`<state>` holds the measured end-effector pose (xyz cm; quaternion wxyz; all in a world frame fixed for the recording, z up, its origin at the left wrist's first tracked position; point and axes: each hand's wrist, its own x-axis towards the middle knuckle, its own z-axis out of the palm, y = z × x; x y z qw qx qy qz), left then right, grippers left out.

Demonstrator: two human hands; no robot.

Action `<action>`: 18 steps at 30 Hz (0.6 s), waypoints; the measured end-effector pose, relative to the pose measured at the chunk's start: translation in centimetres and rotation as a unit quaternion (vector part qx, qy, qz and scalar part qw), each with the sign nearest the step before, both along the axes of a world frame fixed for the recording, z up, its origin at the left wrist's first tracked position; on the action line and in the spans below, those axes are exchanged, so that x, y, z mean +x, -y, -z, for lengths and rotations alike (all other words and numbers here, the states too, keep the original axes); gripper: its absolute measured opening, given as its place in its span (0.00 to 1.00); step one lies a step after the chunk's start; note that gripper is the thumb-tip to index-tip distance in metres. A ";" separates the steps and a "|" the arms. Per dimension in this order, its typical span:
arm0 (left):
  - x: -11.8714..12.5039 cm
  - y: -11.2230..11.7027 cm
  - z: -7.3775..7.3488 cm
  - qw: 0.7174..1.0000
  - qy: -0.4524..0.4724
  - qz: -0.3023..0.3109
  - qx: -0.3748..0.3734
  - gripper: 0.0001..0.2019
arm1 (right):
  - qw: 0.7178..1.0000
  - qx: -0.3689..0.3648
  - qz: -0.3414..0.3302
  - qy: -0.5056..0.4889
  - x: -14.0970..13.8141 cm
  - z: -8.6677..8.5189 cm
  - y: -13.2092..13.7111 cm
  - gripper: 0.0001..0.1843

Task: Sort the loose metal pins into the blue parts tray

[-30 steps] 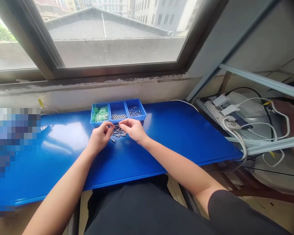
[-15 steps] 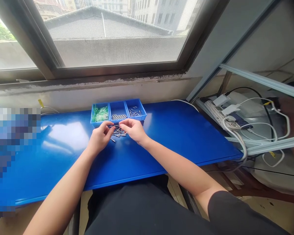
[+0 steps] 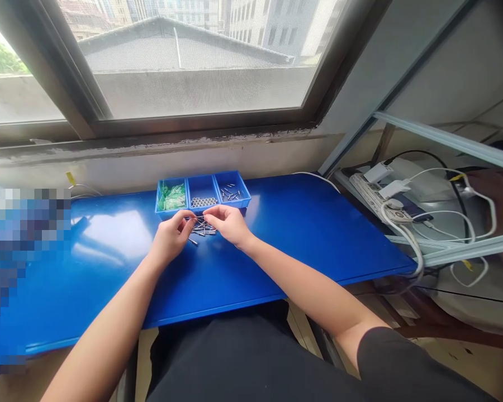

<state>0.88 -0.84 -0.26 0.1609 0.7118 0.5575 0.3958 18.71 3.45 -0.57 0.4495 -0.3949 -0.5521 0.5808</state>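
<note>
Both my hands are above a loose pile of small metal pins (image 3: pixel 203 228) on the blue tabletop (image 3: pixel 302 251). My left hand (image 3: pixel 171 236) pinches a thin metal pin (image 3: pixel 197 218) in its fingertips. My right hand (image 3: pixel 228 223) curls in beside it, fingertips at the same spot, its hold hidden. Just behind stands a blue three-compartment tray (image 3: pixel 202 191). Its left cell has green parts (image 3: pixel 171 196), its middle cell short silver cylinders (image 3: pixel 203 202), and its right cell metal pins (image 3: pixel 231 194).
The table's back edge meets the wall under a metal-framed window. At the right, a power strip (image 3: pixel 375 195) with white adapters and tangled cables (image 3: pixel 419 234) lies behind aluminium rails (image 3: pixel 465 248). A pixelated patch covers the left side. My black-clothed lap lies below the front edge.
My hands stay over the pile with only slight finger movement. The whole view has shifted a little.
</note>
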 end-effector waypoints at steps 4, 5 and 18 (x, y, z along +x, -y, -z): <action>0.1 0.0 -0.1 1.000 -0.002 -0.001 0.001 0.09 | 1.000 0.007 -0.001 0.006 0.0 0.1 0.0 0.15; 0.1 0.0 -0.1 1.000 -0.002 0.000 0.001 0.09 | 1.000 0.008 -0.002 0.007 0.0 0.1 0.0 0.15; 0.0 -0.1 0.0 1.000 -0.008 0.001 0.000 0.12 | 1.000 0.007 0.000 0.005 -0.1 0.1 0.1 0.16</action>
